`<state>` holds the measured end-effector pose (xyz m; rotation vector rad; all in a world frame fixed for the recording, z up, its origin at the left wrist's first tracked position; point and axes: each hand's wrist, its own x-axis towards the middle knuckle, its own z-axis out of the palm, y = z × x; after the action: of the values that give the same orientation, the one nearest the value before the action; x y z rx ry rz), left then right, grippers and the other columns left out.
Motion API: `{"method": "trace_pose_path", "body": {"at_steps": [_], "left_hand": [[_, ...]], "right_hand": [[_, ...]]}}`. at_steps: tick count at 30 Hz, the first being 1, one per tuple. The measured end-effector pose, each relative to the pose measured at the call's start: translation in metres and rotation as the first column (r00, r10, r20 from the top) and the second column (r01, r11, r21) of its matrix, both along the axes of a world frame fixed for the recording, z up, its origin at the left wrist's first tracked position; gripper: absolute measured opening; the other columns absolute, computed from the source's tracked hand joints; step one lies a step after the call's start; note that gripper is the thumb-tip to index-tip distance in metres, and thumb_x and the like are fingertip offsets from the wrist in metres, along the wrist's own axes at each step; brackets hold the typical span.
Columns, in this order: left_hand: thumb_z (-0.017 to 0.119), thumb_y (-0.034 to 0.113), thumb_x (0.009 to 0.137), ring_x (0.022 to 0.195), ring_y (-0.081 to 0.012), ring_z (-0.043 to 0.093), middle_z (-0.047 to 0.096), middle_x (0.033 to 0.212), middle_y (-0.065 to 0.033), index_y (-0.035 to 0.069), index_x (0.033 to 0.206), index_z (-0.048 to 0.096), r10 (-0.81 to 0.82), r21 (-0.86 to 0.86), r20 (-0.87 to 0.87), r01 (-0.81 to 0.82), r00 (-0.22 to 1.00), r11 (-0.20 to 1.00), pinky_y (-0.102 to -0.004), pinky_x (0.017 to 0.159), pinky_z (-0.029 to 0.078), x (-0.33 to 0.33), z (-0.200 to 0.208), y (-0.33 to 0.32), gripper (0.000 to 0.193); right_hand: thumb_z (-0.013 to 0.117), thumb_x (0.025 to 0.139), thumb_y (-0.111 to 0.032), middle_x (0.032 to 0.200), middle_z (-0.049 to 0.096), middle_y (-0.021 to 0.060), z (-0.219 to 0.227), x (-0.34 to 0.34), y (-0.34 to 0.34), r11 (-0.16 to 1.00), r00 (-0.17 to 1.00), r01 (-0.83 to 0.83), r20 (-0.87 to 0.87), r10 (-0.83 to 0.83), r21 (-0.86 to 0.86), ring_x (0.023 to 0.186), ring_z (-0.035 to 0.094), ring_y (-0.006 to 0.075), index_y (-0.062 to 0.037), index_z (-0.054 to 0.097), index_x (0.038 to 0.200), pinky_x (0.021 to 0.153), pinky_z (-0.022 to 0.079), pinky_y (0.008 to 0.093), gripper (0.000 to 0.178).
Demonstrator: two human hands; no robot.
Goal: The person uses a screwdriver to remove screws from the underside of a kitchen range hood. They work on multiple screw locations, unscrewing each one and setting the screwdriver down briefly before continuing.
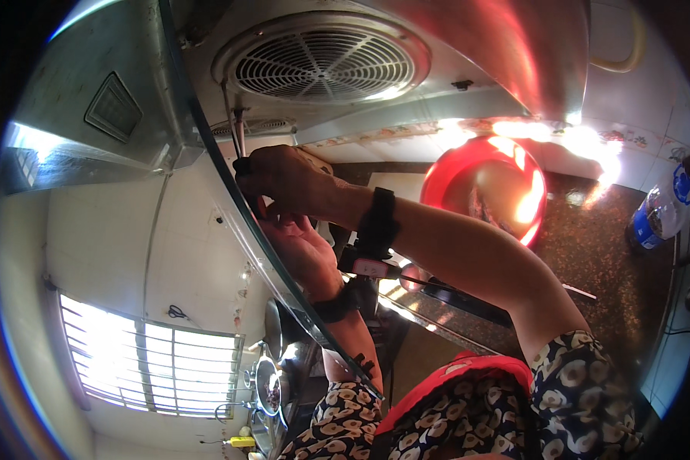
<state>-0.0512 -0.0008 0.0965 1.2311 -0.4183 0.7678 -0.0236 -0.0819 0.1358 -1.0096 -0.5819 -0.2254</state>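
Note:
Both my arms reach up under a metal range hood. My right hand (295, 180) is closed around the dark handle of a screwdriver (239, 126), whose thin shaft points up toward the hood beside the round fan grille (322, 69). A bit of orange shows at the lower end of the handle. My left hand (303, 249) is just below, palm turned up and fingers curled in close to the handle's end; its fingertips are partly hidden by the right hand. A curved glass edge (230, 180) of the hood runs in front of the hands.
A red basin (445, 172) rests on the speckled brown counter (583, 253) below, with a plastic bottle (655, 218) to its right. Pans (268, 387) stand at lower left, near a barred window (149, 356). A small lamp panel (113, 106) is set in the hood's left part.

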Motion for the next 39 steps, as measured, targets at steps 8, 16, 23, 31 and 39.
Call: {"method": "trace_pose_path", "body": {"at_steps": [8,16,23,31,39], "left_hand": [[0.044,0.040,0.100,0.082,-0.0102,0.053,0.058,0.099,-0.0052,0.003,0.126,0.055,0.210,0.249,-0.155,-0.168,0.965,0.954,-0.0214,0.066,0.046,-0.006,0.001,0.001,0.046],[0.044,0.039,0.100,0.082,-0.0113,0.054,0.057,0.093,-0.0042,0.002,0.128,0.054,-0.061,0.042,-0.124,0.067,0.990,0.997,-0.0255,0.070,0.050,-0.004,0.001,0.006,0.047],[0.045,0.037,0.100,0.078,-0.0144,0.055,0.055,0.091,-0.0057,-0.001,0.123,0.055,0.246,0.203,0.021,-0.245,0.969,0.948,-0.0285,0.072,0.050,-0.001,-0.008,-0.008,0.046],[0.043,0.034,0.103,0.074,-0.0152,0.052,0.049,0.088,-0.0030,0.002,0.125,0.052,-0.048,0.049,-0.140,0.056,0.989,0.997,-0.0268,0.074,0.046,0.002,-0.001,0.007,0.040],[0.042,0.042,0.101,0.066,-0.0083,0.043,0.045,0.077,0.0007,0.001,0.122,0.057,0.226,0.195,0.098,-0.241,0.969,0.951,-0.0202,0.058,0.041,0.008,-0.008,-0.007,0.048]], "right_hand": [[0.064,0.085,-0.027,0.064,0.063,0.0115,0.003,-0.007,-0.004,0.923,0.940,0.341,0.043,-0.339,-0.175,0.063,0.064,0.0264,-0.0003,0.064,0.081,0.064,0.053,0.0374,0.027],[0.069,0.087,-0.031,0.070,0.063,0.0086,0.000,0.003,-0.009,0.997,0.995,0.073,0.070,-0.073,-0.007,0.061,0.059,0.0124,0.0010,0.066,0.091,0.054,0.047,0.0271,0.033],[0.069,0.084,-0.028,0.071,0.065,0.0098,-0.001,0.010,-0.007,0.915,0.938,0.347,0.060,-0.342,-0.206,0.063,0.061,0.0167,0.0004,0.067,0.084,0.059,0.050,0.0324,0.029],[0.068,0.083,-0.029,0.069,0.068,0.0109,-0.003,0.020,-0.006,0.968,0.969,0.237,0.092,-0.230,-0.080,0.064,0.065,0.0194,-0.0010,0.068,0.078,0.063,0.052,0.0341,0.028],[0.072,0.080,-0.022,0.077,0.070,0.0106,-0.004,0.015,-0.002,0.990,0.991,0.131,-0.034,-0.130,0.050,0.069,0.066,0.0165,0.0007,0.070,0.086,0.062,0.051,0.0323,0.023]]}}
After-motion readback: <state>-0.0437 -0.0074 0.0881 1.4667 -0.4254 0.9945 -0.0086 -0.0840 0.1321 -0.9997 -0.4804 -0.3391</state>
